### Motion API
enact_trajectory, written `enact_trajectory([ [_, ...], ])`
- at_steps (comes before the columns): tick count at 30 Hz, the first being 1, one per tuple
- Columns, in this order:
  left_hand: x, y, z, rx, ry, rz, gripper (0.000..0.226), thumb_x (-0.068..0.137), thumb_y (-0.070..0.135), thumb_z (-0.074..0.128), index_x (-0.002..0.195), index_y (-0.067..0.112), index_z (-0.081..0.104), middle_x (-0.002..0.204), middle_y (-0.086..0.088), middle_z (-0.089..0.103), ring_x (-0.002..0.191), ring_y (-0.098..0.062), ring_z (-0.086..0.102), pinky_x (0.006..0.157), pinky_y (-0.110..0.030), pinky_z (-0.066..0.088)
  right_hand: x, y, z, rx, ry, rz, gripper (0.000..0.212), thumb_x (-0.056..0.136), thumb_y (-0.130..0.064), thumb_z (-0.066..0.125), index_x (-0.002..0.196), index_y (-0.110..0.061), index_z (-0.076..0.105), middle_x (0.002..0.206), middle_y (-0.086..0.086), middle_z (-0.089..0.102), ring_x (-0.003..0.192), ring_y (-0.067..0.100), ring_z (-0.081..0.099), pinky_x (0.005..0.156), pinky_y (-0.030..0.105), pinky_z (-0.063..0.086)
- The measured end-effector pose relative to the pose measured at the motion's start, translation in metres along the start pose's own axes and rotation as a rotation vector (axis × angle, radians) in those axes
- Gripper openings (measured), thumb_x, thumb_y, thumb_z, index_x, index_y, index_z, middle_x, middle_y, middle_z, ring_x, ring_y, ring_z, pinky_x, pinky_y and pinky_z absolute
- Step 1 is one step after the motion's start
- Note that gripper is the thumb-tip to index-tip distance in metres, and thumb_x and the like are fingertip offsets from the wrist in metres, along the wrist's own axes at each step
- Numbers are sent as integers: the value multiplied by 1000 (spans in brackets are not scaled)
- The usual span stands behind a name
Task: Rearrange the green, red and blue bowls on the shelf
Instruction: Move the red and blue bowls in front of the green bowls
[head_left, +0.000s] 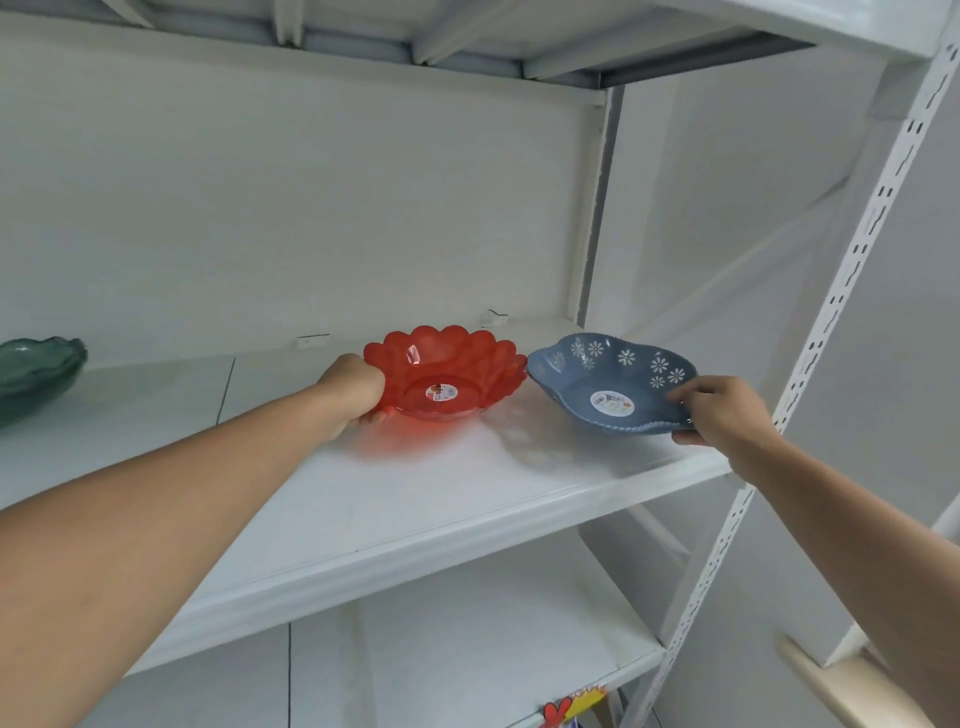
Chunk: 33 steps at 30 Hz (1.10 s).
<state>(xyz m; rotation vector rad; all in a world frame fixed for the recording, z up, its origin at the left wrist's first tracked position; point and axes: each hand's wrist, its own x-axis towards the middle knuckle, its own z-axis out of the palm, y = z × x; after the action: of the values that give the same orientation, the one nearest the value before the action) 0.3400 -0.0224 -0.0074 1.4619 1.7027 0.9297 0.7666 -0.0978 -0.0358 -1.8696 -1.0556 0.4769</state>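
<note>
A translucent red bowl (447, 376) with a scalloped rim is in the middle of the white shelf (415, 499), tilted, with my left hand (356, 392) gripping its left rim. A blue bowl (608, 382) with white flower prints is just to its right, tilted, and my right hand (719, 410) holds its right rim. Both bowls carry a round sticker inside. A dark green glass bowl (36, 371) rests at the far left of the same shelf, cut off by the frame edge.
A white slotted upright post (852, 270) stands right of the blue bowl at the shelf's end. The shelf's back panel (311, 208) is close behind the bowls. Another shelf (467, 649) lies below, and one runs overhead.
</note>
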Motion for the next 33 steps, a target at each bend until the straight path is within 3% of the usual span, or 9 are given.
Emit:
enact_trajectory([
  [3,-4,-4,-26,-1,44,28,26,88,-1,36,90,-3,62,69,-21,68,50,-26,57,52,-29,48,-10,-19,9,35,5,-23,45,98,-6,41,93,-20,83,124,12,69,55,28,80,60,28,64],
  [7,-16,-20,-69,11,101,34,26,86,0,38,78,-1,63,56,-15,65,41,-21,54,44,-25,44,-26,-41,33,116,-30,-46,40,98,-3,47,90,-17,83,116,13,70,52,23,78,79,41,69],
  [14,-71,-70,-149,-32,298,-83,24,95,1,40,85,0,61,61,-16,66,34,-16,52,33,-19,41,-58,-71,94,188,-186,-81,32,96,-1,54,85,-11,82,103,15,75,60,34,79,86,53,68],
  [19,-131,-110,-209,-110,429,-189,24,98,-2,39,87,0,61,62,-16,63,40,-18,53,34,-20,43,-92,-100,144,217,-357,-155,39,94,1,53,76,-14,84,109,17,74,62,34,79,82,47,68],
  [21,-154,-125,-232,-130,469,-207,23,97,-2,41,90,0,63,66,-16,65,45,-20,56,35,-20,44,-115,-112,163,222,-407,-191,45,92,1,52,71,-21,85,103,13,74,55,28,78,71,39,69],
  [23,-175,-141,-255,-153,492,-224,22,97,1,43,91,3,64,66,-15,66,47,-20,56,37,-20,45,-140,-124,180,235,-461,-219,46,93,2,54,68,-21,84,99,14,73,61,31,78,59,33,68],
  [27,-206,-172,-302,-232,528,-238,20,100,7,47,93,5,65,67,-13,67,49,-19,57,39,-21,47,-187,-154,214,231,-528,-261,46,93,3,50,69,-18,84,98,13,73,53,26,77,69,40,70],
  [33,-232,-230,-383,-281,565,-266,22,101,0,41,89,2,59,69,-14,66,52,-21,59,38,-22,46,-263,-204,270,240,-573,-309,45,94,4,49,72,-14,84,101,15,74,51,24,77,68,40,70],
])
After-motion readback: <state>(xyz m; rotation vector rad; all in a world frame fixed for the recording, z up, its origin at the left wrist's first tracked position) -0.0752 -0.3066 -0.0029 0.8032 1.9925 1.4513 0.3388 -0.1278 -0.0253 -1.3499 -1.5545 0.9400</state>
